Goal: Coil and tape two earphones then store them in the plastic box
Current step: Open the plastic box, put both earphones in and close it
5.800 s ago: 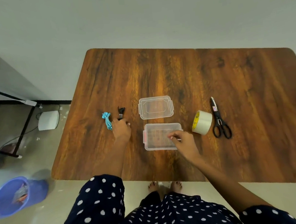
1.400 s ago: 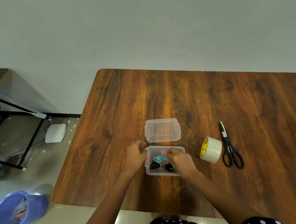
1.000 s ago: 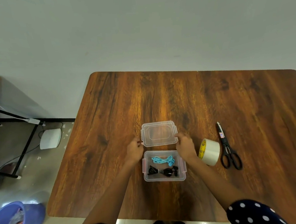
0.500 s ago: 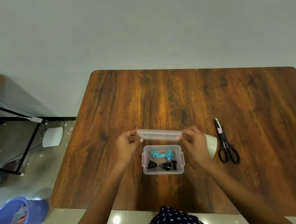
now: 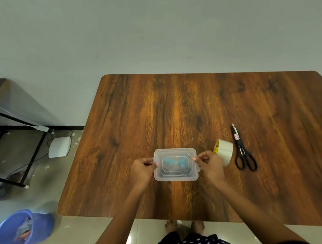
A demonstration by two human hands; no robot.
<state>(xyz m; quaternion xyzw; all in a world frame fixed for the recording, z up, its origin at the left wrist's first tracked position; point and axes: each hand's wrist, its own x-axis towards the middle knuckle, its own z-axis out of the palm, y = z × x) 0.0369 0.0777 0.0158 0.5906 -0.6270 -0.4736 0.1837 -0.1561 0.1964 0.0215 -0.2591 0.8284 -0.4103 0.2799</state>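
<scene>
A: Since half a second ago: lid [image 5: 175, 163] down on plastic box [image 5: 176, 177], near table's [image 5: 174, 105] near edge. Left hand [image 5: 142, 170], right hand [image 5: 210, 164] pinch its short ends.

B: Contents?

A: Blue earphone [image 5: 175, 161] shows through; black one unclear. Latching likely remains. Beyond: tape roll [image 5: 223, 151], scissors [image 5: 243, 152].

1. Both bare forearms reach forward from the bottom edge, converging toward the middle.
2. The left hand [image 5: 142, 169] has its fingers curled, thumb tip pointing right.
3. The right hand [image 5: 210, 164] mirrors it, fingers curled, pinching inward.
</scene>
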